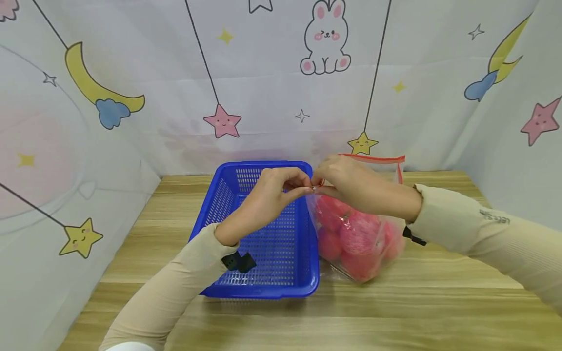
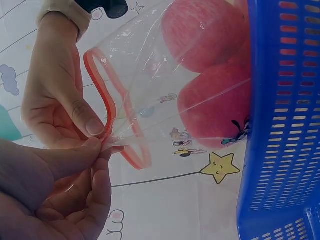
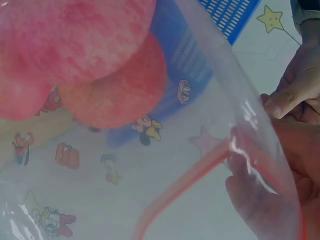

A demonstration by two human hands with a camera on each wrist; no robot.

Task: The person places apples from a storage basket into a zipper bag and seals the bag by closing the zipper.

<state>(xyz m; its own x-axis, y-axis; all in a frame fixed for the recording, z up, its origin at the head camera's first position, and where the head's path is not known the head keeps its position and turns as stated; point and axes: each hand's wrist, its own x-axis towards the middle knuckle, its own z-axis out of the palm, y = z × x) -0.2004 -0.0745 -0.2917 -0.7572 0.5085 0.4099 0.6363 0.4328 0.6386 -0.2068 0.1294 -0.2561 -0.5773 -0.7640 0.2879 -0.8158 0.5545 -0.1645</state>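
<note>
A clear plastic zip bag (image 1: 398, 181) with a red seal strip along its mouth stands on the table, right of a blue basket (image 1: 312, 263). Several red apples (image 1: 361, 234) fill its lower part. My left hand (image 1: 281, 187) reaches across above the basket and pinches the bag's upper left corner between thumb and fingers. Close against it, my right hand (image 1: 347, 178) pinches the same corner. In the left wrist view both thumbs meet at the end of the red strip (image 2: 102, 90), and the mouth gapes a little. Cartoon figures are printed on the plastic.
The wood-grain table (image 1: 395, 317) runs up to a white curtain (image 1: 272, 87) printed with stars, moons and a rabbit, which closes off the back and sides. The basket has perforated walls and holds nothing visible.
</note>
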